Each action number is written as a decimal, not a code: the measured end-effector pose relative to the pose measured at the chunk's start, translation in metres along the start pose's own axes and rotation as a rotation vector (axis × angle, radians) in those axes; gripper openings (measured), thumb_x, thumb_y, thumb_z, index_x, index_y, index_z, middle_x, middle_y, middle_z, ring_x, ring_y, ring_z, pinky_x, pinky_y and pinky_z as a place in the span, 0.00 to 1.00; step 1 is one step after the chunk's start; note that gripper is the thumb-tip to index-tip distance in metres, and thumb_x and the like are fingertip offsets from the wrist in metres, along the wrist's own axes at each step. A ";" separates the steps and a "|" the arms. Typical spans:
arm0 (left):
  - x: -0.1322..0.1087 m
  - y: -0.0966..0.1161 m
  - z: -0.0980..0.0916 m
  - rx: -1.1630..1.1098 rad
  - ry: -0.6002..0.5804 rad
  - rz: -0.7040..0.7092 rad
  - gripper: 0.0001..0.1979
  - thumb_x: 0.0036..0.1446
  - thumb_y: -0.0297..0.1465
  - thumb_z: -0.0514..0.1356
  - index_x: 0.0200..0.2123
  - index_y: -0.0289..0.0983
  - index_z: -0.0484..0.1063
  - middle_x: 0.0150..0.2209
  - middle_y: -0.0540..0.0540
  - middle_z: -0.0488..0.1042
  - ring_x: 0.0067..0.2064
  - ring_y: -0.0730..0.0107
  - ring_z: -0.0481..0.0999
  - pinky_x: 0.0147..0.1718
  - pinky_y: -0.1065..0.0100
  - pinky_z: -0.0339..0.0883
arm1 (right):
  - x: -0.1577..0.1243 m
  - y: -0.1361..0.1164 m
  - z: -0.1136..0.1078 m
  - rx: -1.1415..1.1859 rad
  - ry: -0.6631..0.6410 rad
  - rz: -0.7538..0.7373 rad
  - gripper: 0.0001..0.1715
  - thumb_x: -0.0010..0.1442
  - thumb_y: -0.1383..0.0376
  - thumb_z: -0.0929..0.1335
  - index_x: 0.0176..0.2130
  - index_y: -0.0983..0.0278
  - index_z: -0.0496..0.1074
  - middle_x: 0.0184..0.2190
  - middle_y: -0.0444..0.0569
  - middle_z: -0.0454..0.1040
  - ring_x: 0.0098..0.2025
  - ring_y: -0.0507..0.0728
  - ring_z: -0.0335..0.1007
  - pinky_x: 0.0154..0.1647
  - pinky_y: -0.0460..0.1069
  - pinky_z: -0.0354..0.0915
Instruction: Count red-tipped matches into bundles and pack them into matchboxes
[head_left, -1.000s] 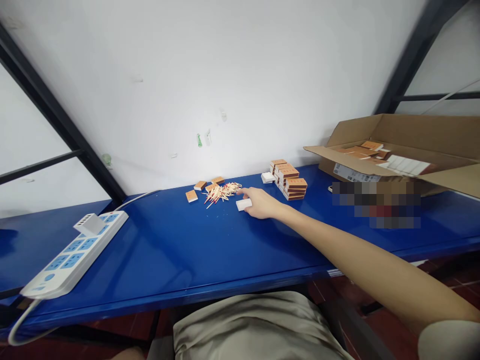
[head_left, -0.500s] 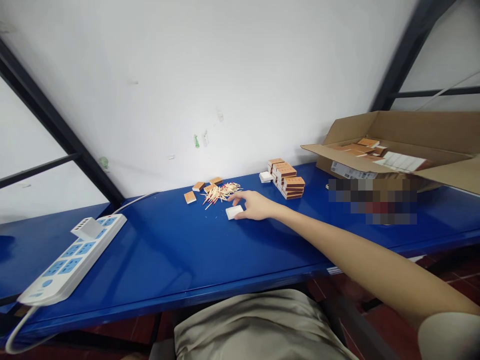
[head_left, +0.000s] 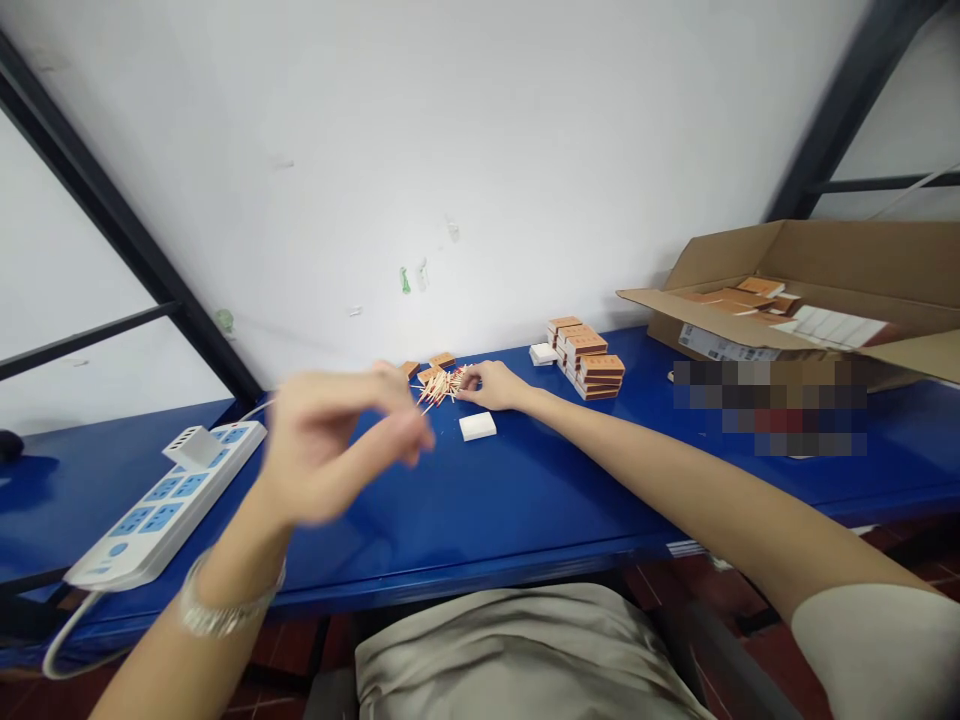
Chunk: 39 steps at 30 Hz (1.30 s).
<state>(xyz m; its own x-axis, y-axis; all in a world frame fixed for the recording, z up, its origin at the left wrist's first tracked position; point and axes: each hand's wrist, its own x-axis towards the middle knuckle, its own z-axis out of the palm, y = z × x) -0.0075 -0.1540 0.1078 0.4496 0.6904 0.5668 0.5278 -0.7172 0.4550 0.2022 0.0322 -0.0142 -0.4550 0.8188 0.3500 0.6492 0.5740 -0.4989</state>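
Observation:
My left hand (head_left: 337,435) is raised over the left part of the table, slightly blurred, its thumb and curved fingers apart with nothing between them. At the right edge of a heap of loose matches (head_left: 442,388), my right hand (head_left: 491,385) has its thumb and fingers bent together in a pinch. Whether a match is between those fingertips is too small to make out. A white matchbox tray (head_left: 478,426) lies just in front of my right hand, untouched. Orange-topped matchboxes (head_left: 442,359) lie behind the heap, partly hidden by my left hand.
Stacked matchboxes (head_left: 585,350) stand right of the heap, with white trays (head_left: 543,354) beside them. An open cardboard box (head_left: 720,325) holding more matchboxes sits at the right. A power strip (head_left: 165,500) lies at the left of the blue table (head_left: 450,510). A wall rises behind.
My left hand has come into view from the lower left. My right hand has let go of the white tray and shifted to the matches. The view has shifted slightly.

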 end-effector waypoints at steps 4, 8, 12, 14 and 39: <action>0.041 -0.053 0.042 0.166 -0.308 -0.162 0.18 0.54 0.48 0.62 0.38 0.39 0.78 0.31 0.47 0.79 0.30 0.65 0.76 0.32 0.63 0.70 | 0.000 0.001 0.003 -0.005 -0.007 -0.034 0.06 0.55 0.62 0.73 0.32 0.64 0.79 0.32 0.46 0.81 0.34 0.53 0.75 0.36 0.45 0.64; 0.050 -0.101 0.079 0.288 -0.507 -0.214 0.22 0.48 0.47 0.66 0.41 0.38 0.77 0.31 0.46 0.79 0.29 0.63 0.76 0.29 0.63 0.65 | -0.002 0.000 0.004 -0.068 -0.009 -0.048 0.05 0.56 0.67 0.70 0.31 0.63 0.79 0.31 0.46 0.81 0.34 0.53 0.74 0.35 0.45 0.62; 0.045 -0.105 0.098 0.241 -0.503 -0.211 0.13 0.53 0.42 0.63 0.35 0.38 0.75 0.29 0.47 0.79 0.29 0.64 0.75 0.29 0.63 0.64 | 0.000 0.003 0.000 -0.122 -0.019 -0.035 0.07 0.56 0.68 0.69 0.30 0.66 0.79 0.30 0.48 0.81 0.32 0.54 0.73 0.32 0.45 0.61; 0.047 -0.101 0.106 0.244 -0.482 -0.217 0.15 0.53 0.45 0.63 0.33 0.38 0.75 0.29 0.47 0.79 0.30 0.63 0.75 0.30 0.63 0.64 | 0.001 0.006 -0.006 -0.085 -0.033 -0.031 0.08 0.56 0.68 0.68 0.30 0.66 0.79 0.31 0.48 0.81 0.32 0.53 0.73 0.32 0.45 0.61; 0.040 -0.169 0.066 0.274 -0.276 -0.404 0.10 0.50 0.38 0.65 0.30 0.36 0.79 0.27 0.48 0.77 0.28 0.71 0.72 0.32 0.68 0.64 | -0.032 -0.024 -0.013 0.048 -0.144 -0.209 0.05 0.54 0.67 0.71 0.31 0.64 0.81 0.30 0.46 0.80 0.31 0.52 0.72 0.35 0.46 0.63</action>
<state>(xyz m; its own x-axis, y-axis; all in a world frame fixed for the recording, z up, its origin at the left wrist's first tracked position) -0.0315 0.0014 0.0080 0.3254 0.9307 0.1671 0.8486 -0.3654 0.3825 0.2093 -0.0076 -0.0029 -0.6606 0.6720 0.3347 0.5041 0.7274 -0.4655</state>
